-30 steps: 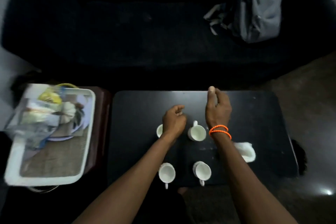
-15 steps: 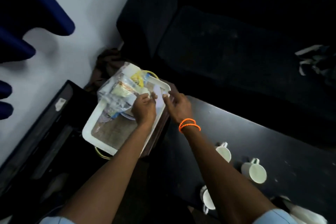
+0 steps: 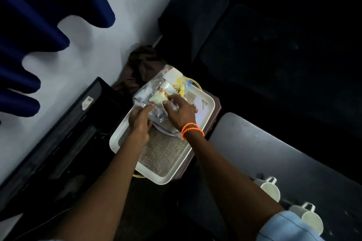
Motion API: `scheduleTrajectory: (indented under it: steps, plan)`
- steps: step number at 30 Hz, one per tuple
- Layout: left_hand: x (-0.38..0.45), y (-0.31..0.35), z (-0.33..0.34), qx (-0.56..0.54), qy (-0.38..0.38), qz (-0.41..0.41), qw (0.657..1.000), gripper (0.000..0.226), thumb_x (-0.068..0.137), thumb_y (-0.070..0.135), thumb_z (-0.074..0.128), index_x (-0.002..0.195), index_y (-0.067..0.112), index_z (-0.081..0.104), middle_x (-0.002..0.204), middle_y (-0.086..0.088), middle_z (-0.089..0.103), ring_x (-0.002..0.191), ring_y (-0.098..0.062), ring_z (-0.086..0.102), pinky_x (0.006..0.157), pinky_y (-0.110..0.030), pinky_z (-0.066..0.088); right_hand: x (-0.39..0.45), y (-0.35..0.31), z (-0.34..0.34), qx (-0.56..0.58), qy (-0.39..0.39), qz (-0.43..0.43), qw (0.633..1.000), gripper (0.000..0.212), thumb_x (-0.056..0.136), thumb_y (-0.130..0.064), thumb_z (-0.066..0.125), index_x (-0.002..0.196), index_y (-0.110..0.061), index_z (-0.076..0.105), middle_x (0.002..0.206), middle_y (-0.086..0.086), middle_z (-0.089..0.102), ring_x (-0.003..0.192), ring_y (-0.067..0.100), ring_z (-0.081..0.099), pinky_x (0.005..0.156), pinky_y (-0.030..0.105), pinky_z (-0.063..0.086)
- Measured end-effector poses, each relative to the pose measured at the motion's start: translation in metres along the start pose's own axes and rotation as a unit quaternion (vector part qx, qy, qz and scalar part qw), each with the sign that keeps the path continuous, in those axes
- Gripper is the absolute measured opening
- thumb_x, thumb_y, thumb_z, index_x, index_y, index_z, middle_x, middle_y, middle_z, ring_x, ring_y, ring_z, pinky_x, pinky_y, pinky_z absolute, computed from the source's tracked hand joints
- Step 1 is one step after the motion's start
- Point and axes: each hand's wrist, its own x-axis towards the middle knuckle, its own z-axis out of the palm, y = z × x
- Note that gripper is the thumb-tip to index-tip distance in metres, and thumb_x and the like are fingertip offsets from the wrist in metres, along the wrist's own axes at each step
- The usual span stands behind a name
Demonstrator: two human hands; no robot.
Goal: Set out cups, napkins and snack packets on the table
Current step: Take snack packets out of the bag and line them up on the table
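Hands, left [image 3: 139, 122] and right [image 3: 181, 113], grip a clear crinkled snack-packet bag [image 3: 156, 91].

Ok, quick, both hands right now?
Left hand: pinching the clear plastic bag of snack packets.
Right hand: laid on the same bag; grip cannot be told.

I can read no lettering here. The snack packets [image 3: 159, 94] inside the clear bag [image 3: 143, 97] that I hold carry yellow, orange and white print, too blurred to read. The flat black object [image 3: 78, 123] by the wall bears one small white sticker [image 3: 87, 101], and its marking is too small to make out.
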Motion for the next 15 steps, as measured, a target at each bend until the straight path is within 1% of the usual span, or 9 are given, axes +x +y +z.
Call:
scheduleTrajectory:
  steps: [2, 4, 5, 6, 8, 10, 12, 14, 15]
  plan:
    - [0.000, 0.002, -0.004, -0.016, -0.028, -0.005, 0.999, 0.012, 0.085, 0.012, 0.076, 0.084, 0.021, 0.068, 0.078, 0.006, 0.074, 0.071, -0.011, 0.063, 0.054, -0.022, 0.044, 0.002, 0.000, -0.002, 0.013, 0.004, 0.041, 0.999, 0.040, 0.089, -0.061, 0.061, 0.111, -0.029, 0.069, 0.112, -0.007, 0.072, 0.109, 0.018, 0.066, 0.093, 0.034, 0.049]
    - [-0.002, 0.004, -0.004, -0.010, -0.033, 0.019, 0.999, 0.019, 0.083, 0.006, 0.075, 0.089, 0.023, 0.067, 0.086, 0.005, 0.073, 0.073, -0.010, 0.063, 0.056, -0.023, 0.043, 0.004, -0.005, -0.007, 0.054, 0.011, 0.095, 0.994, 0.053, 0.081, -0.076, 0.058, 0.102, -0.028, 0.070, 0.101, -0.011, 0.069, 0.100, 0.023, 0.070, 0.086, 0.042, 0.056]
    - [-0.006, 0.005, -0.002, -0.003, -0.036, 0.042, 0.998, 0.022, 0.082, 0.004, 0.075, 0.089, 0.023, 0.066, 0.087, 0.006, 0.072, 0.073, -0.009, 0.063, 0.058, -0.023, 0.043, 0.006, -0.010, -0.012, 0.080, 0.021, 0.127, 0.988, 0.062, 0.075, -0.083, 0.057, 0.097, -0.026, 0.069, 0.096, -0.012, 0.067, 0.093, 0.023, 0.070, 0.081, 0.044, 0.058]
    - [-0.013, 0.006, 0.001, 0.015, -0.042, 0.072, 0.996, 0.024, 0.082, 0.002, 0.076, 0.086, 0.023, 0.065, 0.083, 0.009, 0.071, 0.072, -0.007, 0.062, 0.059, -0.023, 0.044, 0.008, -0.016, -0.017, 0.109, 0.031, 0.159, 0.981, 0.070, 0.070, -0.088, 0.056, 0.093, -0.024, 0.066, 0.091, -0.011, 0.066, 0.089, 0.021, 0.069, 0.076, 0.040, 0.058]
    - [-0.032, 0.003, 0.006, 0.089, -0.081, 0.161, 0.980, 0.026, 0.081, 0.000, 0.078, 0.080, 0.023, 0.066, 0.073, 0.014, 0.070, 0.067, 0.000, 0.062, 0.060, -0.018, 0.048, 0.010, -0.027, -0.029, 0.195, 0.024, 0.207, 0.958, 0.078, 0.059, -0.092, 0.062, 0.092, -0.021, 0.059, 0.087, -0.009, 0.063, 0.087, 0.018, 0.065, 0.077, 0.035, 0.057]
    - [-0.055, 0.000, 0.012, 0.194, -0.156, 0.269, 0.930, 0.028, 0.080, 0.001, 0.078, 0.080, 0.027, 0.069, 0.076, 0.015, 0.070, 0.070, 0.002, 0.064, 0.066, -0.017, 0.051, 0.012, -0.031, -0.038, 0.303, -0.011, 0.222, 0.926, 0.076, 0.058, -0.080, 0.076, 0.103, -0.019, 0.065, 0.098, -0.007, 0.072, 0.094, 0.022, 0.071, 0.084, 0.047, 0.061]
    - [-0.077, -0.003, 0.013, 0.284, -0.236, 0.343, 0.864, 0.025, 0.081, 0.006, 0.075, 0.083, 0.031, 0.072, 0.085, 0.012, 0.070, 0.079, -0.003, 0.067, 0.071, -0.018, 0.052, 0.007, -0.025, -0.050, 0.386, -0.036, 0.212, 0.897, 0.058, 0.074, -0.046, 0.085, 0.115, -0.007, 0.071, 0.111, 0.013, 0.077, 0.100, 0.034, 0.074, 0.090, 0.056, 0.059]
    - [-0.092, -0.002, 0.005, 0.323, -0.326, 0.299, 0.837, 0.022, 0.083, 0.012, 0.076, 0.092, 0.031, 0.079, 0.095, 0.007, 0.076, 0.089, -0.007, 0.072, 0.080, -0.018, 0.056, -0.005, -0.016, -0.066, 0.422, -0.055, 0.214, 0.879, 0.047, 0.083, -0.021, 0.078, 0.118, 0.008, 0.067, 0.118, 0.031, 0.069, 0.100, 0.040, 0.069, 0.099, 0.059, 0.054]
    - [-0.096, -0.001, -0.001, 0.309, -0.361, 0.249, 0.844, 0.021, 0.081, 0.014, 0.079, 0.096, 0.029, 0.081, 0.097, 0.004, 0.078, 0.090, -0.008, 0.074, 0.080, -0.019, 0.058, -0.012, -0.009, -0.074, 0.434, -0.068, 0.216, 0.872, 0.045, 0.085, -0.015, 0.075, 0.121, 0.011, 0.064, 0.119, 0.034, 0.067, 0.099, 0.041, 0.066, 0.099, 0.057, 0.052]
